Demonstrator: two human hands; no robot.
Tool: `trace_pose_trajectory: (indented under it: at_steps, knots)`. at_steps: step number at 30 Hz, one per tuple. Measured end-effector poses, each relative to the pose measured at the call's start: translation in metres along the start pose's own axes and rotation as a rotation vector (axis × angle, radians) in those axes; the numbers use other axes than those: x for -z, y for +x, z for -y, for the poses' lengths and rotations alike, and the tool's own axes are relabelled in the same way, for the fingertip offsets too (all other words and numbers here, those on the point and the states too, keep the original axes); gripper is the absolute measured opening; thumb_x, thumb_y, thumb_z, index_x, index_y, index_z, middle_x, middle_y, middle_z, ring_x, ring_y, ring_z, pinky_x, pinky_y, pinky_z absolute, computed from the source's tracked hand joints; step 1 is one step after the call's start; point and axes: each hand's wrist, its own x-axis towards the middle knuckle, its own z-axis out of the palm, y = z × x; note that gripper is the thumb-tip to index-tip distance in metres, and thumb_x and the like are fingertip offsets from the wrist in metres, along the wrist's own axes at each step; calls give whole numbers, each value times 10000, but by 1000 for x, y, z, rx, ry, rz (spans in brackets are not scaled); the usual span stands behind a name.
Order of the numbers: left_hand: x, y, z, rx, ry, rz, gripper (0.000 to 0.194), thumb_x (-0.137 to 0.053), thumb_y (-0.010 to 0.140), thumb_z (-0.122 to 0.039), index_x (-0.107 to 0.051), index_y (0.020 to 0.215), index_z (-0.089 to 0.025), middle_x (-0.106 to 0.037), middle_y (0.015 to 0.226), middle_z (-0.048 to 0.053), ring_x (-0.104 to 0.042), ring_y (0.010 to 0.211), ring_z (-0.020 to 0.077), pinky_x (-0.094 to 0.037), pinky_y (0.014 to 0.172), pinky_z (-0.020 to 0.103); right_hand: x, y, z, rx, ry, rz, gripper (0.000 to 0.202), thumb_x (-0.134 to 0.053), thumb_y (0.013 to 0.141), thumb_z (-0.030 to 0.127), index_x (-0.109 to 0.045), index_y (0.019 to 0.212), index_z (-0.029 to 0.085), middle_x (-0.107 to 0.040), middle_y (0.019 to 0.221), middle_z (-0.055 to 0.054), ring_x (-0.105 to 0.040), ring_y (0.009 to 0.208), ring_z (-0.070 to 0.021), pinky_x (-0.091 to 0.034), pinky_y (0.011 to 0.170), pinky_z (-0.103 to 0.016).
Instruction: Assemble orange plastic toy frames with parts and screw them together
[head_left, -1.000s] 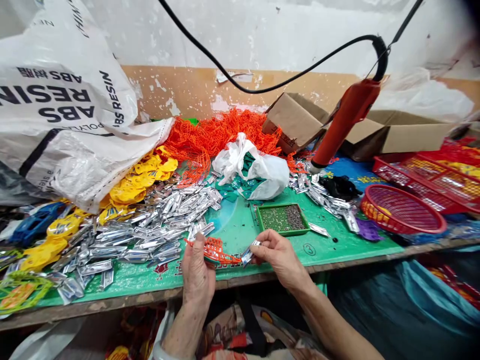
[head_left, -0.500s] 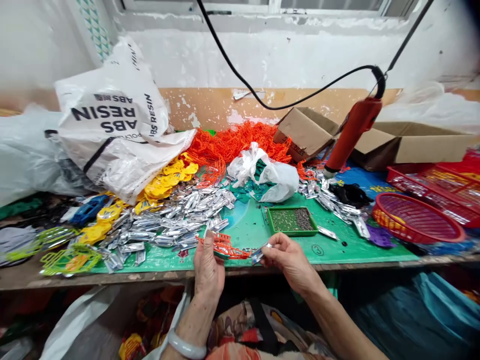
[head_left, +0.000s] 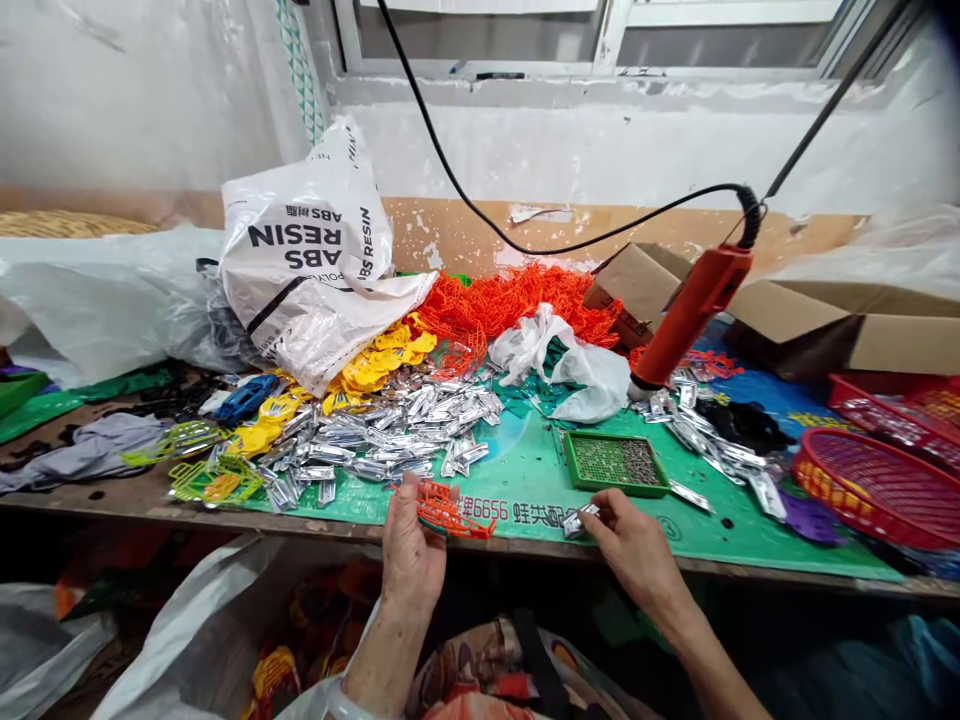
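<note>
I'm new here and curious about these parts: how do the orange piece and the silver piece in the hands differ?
The orange piece is open latticework; the silver piece looks shiny. The orange piece is longer, the silver piece shorter. The left hand holds the orange piece, the right hand the silver piece. Both are hand-held, apart from each other.

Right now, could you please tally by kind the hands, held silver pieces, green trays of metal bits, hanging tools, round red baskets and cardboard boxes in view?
Left hand and right hand: 2
Held silver piece: 1
Green tray of metal bits: 1
Hanging tool: 1
Round red basket: 1
Cardboard boxes: 2
Total: 8
</note>
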Motion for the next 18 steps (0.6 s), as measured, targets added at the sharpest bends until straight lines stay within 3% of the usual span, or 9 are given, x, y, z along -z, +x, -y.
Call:
trace_pose_trajectory:
  at_steps: [5, 7, 10, 12, 18]
  knots:
    - [1, 6, 0, 24, 6, -22, 182, -726, 807, -264, -617, 705, -161, -658, 612, -42, -669, 562, 136, -632, 674, 329, -2, -4, 13, 244, -579, -144, 223, -509, 860, 338, -637, 971, 193, -680, 994, -116, -647, 829, -272, -403, 662, -339]
    - [3, 8, 1, 34, 9, -29, 182, -730, 804, -265, -618, 706, -160, -656, 619, -41, -664, 564, 134, -632, 690, 340, -9, 3, 26, 306, -552, -99, 238, -502, 876, 341, -646, 993, 193, -671, 1016, -109, -643, 814, -247, -416, 677, -333]
    - [5, 11, 2, 44, 18, -28, 208, -756, 778, -301, -615, 709, -164, -655, 628, -41, -667, 579, 144, -629, 693, 349, -28, 28, 50, 313, -329, 159, 201, -553, 844, 324, -661, 944, 187, -681, 934, -77, -611, 714, -195, -432, 694, -321]
    - [5, 12, 1, 42, 29, -23, 247, -786, 744, -340, -616, 713, -164, -660, 639, -36, -673, 597, 152, -622, 702, 347, -47, 49, 62, 297, -270, 259, 173, -593, 813, 306, -671, 913, 189, -694, 883, -54, -602, 685, -178, -430, 664, -298]
    - [5, 17, -4, 41, 72, -21, 386, -855, 621, -448, -615, 716, -160, -657, 627, -34, -670, 588, 158, -591, 653, 309, -93, 87, 76, 220, -238, 330, 358, -630, 807, 370, -641, 1095, 158, -699, 797, -42, -610, 672, -180, -409, 621, -278]
